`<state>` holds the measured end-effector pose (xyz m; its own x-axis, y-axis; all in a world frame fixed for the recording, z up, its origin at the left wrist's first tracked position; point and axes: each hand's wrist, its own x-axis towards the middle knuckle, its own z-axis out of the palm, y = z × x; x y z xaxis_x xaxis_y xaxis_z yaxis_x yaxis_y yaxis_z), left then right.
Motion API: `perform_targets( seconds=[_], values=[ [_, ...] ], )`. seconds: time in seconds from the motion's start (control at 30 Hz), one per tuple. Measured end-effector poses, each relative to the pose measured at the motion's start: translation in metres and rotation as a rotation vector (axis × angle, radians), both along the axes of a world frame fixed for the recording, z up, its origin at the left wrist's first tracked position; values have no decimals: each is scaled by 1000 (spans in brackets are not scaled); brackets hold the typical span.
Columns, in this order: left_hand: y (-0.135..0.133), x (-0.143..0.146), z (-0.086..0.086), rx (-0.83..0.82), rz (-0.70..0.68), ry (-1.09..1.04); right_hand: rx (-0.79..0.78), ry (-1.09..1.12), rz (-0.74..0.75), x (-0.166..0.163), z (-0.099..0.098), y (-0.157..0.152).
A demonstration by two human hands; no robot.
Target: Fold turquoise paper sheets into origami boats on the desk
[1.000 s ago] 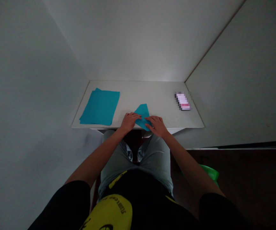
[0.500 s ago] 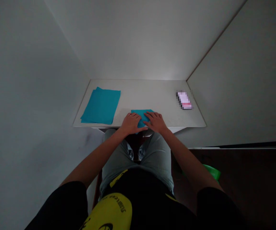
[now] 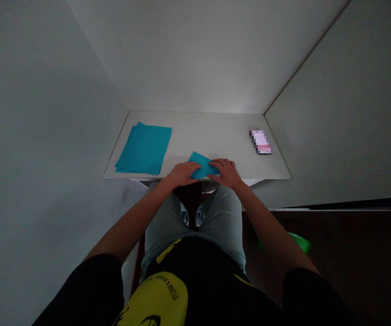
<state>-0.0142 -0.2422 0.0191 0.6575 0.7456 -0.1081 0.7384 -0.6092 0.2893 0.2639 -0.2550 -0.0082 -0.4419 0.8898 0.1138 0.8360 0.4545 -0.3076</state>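
Note:
A small folded piece of blue paper [image 3: 202, 165] lies at the front edge of the white table, one corner pointing away from me. My left hand [image 3: 183, 174] holds its left side, fingers over the top and thumb near the table edge. On the right side, my right hand [image 3: 227, 174] grips the paper between bent fingers and thumb. Parts of the paper are hidden under both hands. A loose stack of blue paper sheets [image 3: 145, 149] rests on the left of the table.
A phone [image 3: 261, 142], blurred out, lies at the right of the white table [image 3: 212, 131]. Walls rise behind the table and at both sides. Below on the right, a green plastic object [image 3: 300, 242] stands on the dark floor, partly behind my arm.
The folded paper has been turned, so a corner now points away instead of a straight edge. My hands have moved slightly apart, the right one to the right.

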Motion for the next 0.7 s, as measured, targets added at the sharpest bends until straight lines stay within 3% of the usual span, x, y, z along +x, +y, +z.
perform_targets(
  seconds=[0.3,0.47,0.7],
  values=[
    [19,-17,-8,-140,-83,-132,-33,55,58,5,-2,7],
    [26,-16,-12,-92,-61,-174,-63,89,47,5,0,12],
    [16,1,-6,13,142,-115,-63,93,-118,-8,2,21]
  ],
)
